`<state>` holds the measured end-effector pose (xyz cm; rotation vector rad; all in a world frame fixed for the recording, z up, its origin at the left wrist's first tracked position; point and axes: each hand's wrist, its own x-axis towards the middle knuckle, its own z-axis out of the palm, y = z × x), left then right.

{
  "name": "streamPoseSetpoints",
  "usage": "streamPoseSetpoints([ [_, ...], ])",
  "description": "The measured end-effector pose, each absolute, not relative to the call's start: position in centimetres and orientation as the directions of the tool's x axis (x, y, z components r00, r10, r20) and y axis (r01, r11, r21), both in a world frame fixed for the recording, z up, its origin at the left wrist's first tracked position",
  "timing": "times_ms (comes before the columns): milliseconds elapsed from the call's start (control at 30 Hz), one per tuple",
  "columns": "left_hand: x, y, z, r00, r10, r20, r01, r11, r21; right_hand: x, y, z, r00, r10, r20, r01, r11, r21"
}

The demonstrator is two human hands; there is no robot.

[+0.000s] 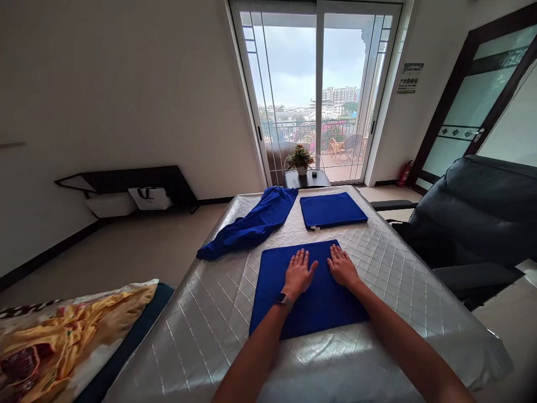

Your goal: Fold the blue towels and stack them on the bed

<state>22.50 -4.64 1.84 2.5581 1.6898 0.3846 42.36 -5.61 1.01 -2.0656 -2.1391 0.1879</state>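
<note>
Head view: the near blue cloth [324,311] lies flat on the silver counter [210,313], directly under the fingers [301,258]. The left hand [298,277] holds its straight fingers slightly apart; the right hand [344,270] rests outstretched fingers by the cloth's far right corner.

Matt cloth panel [323,308], glossy quilted table cover [205,319], smooth leather-look chair [482,212]

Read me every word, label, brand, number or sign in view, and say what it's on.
Nothing can be read for certain.
Upper wall sign: lettering too small.
Lower wall sign: characters and round symbols, too small.
White tag on the far flat blue cloth: too small to tell if printed.
</note>
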Motion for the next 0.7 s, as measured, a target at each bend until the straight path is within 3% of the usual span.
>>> streamPoseSetpoints([
  [267, 10.7, -4.5, 0.2, 0.177, 0.968, 0.179, 0.975, -0.198, 0.103, 42.3, -5.7, 0.7, -0.026, 0.999, 0.023, 0.976, 0.031, -0.218],
  [700, 10.2, -4.2, -1.0, 0.193, 0.948, 0.254, 0.966, -0.228, 0.118, 42.7, -9.0, 1.9, -0.076, 0.997, 0.027, 0.984, 0.079, -0.161],
])
